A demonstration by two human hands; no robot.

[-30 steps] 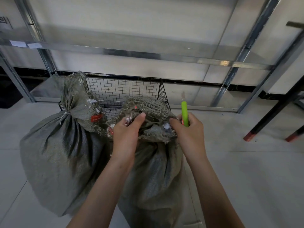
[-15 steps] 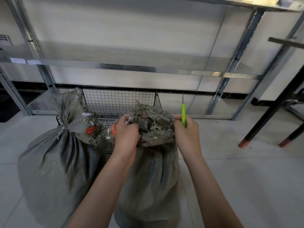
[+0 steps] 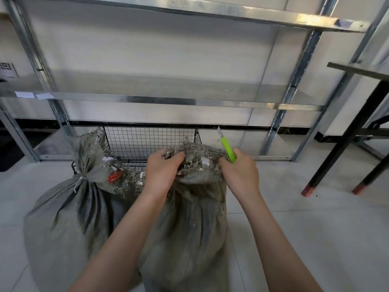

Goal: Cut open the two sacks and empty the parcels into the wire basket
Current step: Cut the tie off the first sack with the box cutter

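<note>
Left hand (image 3: 162, 171) and right hand (image 3: 240, 173) clutch the near sack's (image 3: 189, 228) frayed mouth, the right also gripping a knife (image 3: 228, 149), blade up. The tied sack (image 3: 69, 218) stands just beside it, both before the basket (image 3: 147, 140), with bare floor (image 3: 294, 228) to the right. The writing on the red tag (image 3: 115, 176) is unreadable.

Both bare forearms reach forward from the lower edge of the view, drawing closer toward the wrists. The left grip (image 3: 162, 171) is curled, back of the hand up, its fingers bunched into the frayed mouth of the nearer sack (image 3: 189, 228). The right grip (image 3: 240, 172) is fisted round a green knife (image 3: 228, 149), blade up, and also pinches the same mouth.
</note>
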